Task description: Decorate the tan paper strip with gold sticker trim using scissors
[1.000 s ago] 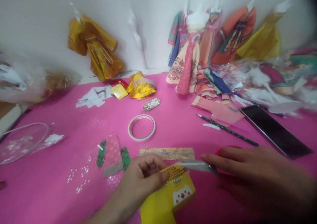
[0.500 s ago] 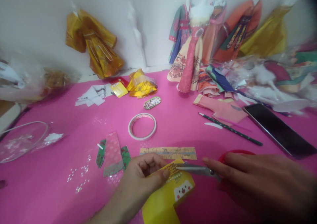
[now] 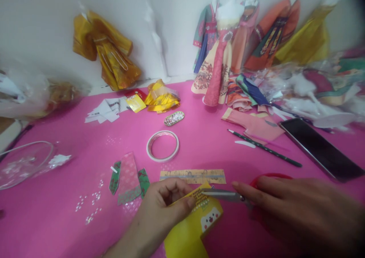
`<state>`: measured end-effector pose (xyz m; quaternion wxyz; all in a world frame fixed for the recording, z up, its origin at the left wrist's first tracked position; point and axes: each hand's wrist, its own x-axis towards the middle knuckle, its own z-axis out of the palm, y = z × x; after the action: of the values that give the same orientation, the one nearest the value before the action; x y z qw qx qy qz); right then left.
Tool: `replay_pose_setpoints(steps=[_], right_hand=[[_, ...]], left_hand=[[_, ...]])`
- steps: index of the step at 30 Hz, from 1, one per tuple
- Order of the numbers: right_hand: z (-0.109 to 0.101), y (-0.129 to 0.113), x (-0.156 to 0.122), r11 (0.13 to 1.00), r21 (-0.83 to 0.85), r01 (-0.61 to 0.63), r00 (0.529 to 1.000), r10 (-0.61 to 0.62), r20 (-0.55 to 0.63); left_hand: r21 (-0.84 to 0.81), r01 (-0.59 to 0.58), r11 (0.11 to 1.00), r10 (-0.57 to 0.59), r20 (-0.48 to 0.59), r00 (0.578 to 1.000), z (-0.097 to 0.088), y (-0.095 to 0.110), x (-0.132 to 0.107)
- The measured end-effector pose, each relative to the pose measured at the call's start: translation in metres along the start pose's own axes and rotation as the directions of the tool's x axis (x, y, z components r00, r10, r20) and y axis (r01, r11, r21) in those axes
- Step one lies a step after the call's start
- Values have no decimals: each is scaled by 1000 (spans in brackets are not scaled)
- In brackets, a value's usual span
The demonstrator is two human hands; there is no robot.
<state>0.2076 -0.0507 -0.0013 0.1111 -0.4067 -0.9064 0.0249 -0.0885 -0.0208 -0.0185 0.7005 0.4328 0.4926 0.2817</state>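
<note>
My left hand (image 3: 168, 204) pinches a yellow paper packet (image 3: 184, 235) between thumb and fingers. The packet bears a white cartoon face, and rows of small gold beads or gems (image 3: 202, 200) lie along its upper end. My right hand (image 3: 296, 208) is closed round the red handles of a pair of scissors (image 3: 225, 194). The scissor tips touch or hover just over the gold rows; I cannot tell which. Just beyond the packet lies a patterned tan paper strip (image 3: 173, 175) with a row of small beads on it.
A tape roll (image 3: 148, 153), pink and green paper pieces (image 3: 128, 178) and loose clear gems (image 3: 94, 199) lie on the pink table. To the right are a dark pencil (image 3: 273, 151) and a phone (image 3: 319, 147). Doll dresses (image 3: 213, 68) stand along the wall.
The view has shifted very slightly. Both hands, the packet and the scissors hold nearly the same position, with the scissor tips still at the gold rows.
</note>
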Motion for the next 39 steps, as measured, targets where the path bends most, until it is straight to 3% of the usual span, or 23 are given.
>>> replay_pose_setpoints(steps=[4, 9, 12, 16, 20, 24, 28, 32, 35, 39], right_hand=[[-4, -5, -3, 981, -143, 132, 982, -111, 151], [-5, -7, 3, 981, -175, 84, 978, -48, 201], [-1, -2, 2, 988, -97, 117, 986, -104, 131], [3, 3, -2, 997, -1, 78, 994, -77, 79], [-3, 1, -1, 996, 80, 35, 982, -49, 184], [-7, 1, 0, 979, 182, -91, 955, 34, 296], [-7, 6, 4, 947, 311, -76, 960, -15, 279], [-11, 4, 12, 917, 381, -114, 965, 10, 263], [-13, 2, 16, 908, 397, -133, 961, 19, 277], [-14, 3, 17, 936, 349, -54, 971, -32, 238]], left_hand=[[-41, 5, 999, -5, 9, 1000, 1, 1, 0], [-22, 9, 1000, -10, -25, 1000, 1, -3, -1], [-4, -3, 1000, 3, -40, 999, 1, -2, -1], [17, 4, 1000, -4, -45, 999, 2, 2, -1], [53, -28, 998, 30, -41, 999, 1, -2, -2], [108, -62, 992, 68, -57, 996, 1, -8, -3], [129, -57, 990, 65, -56, 996, 2, -9, -3], [153, -59, 987, 70, -73, 995, 1, -10, -3], [161, -65, 985, 77, -71, 995, -1, -11, -3], [147, -39, 988, 50, -69, 996, -1, -7, -2]])
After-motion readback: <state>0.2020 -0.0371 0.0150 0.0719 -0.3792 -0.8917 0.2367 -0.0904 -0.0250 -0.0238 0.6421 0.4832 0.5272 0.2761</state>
